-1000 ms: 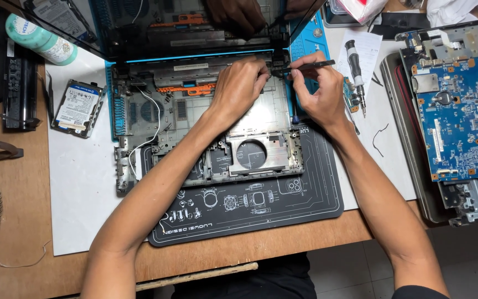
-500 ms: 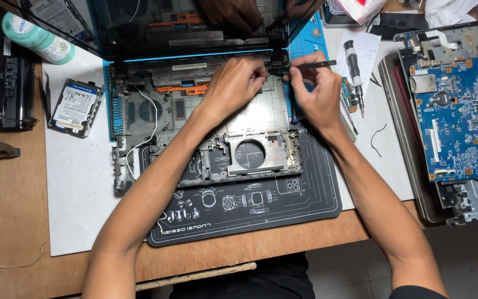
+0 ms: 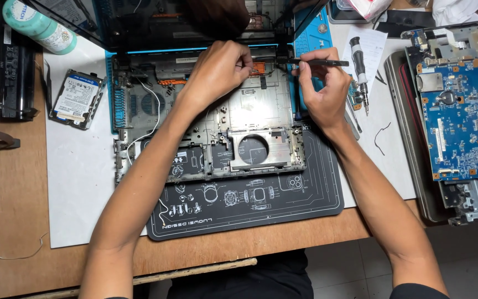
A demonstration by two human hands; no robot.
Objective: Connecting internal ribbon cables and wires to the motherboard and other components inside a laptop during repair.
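Left hand: fingers pinched narrowly at the chassis's top edge, near the orange connector.
Right hand: closed around a thin black tool.
Laptop chassis: beneath both hands, on the black mat.
Blue circuit board: well right.

Two hands, one laptop chassis, perhaps two screwdrivers.

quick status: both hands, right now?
Left hand: fingers pinched shut at the laptop chassis near the hinge; what it pinches cannot be told.
Right hand: closed on a thin black tool.
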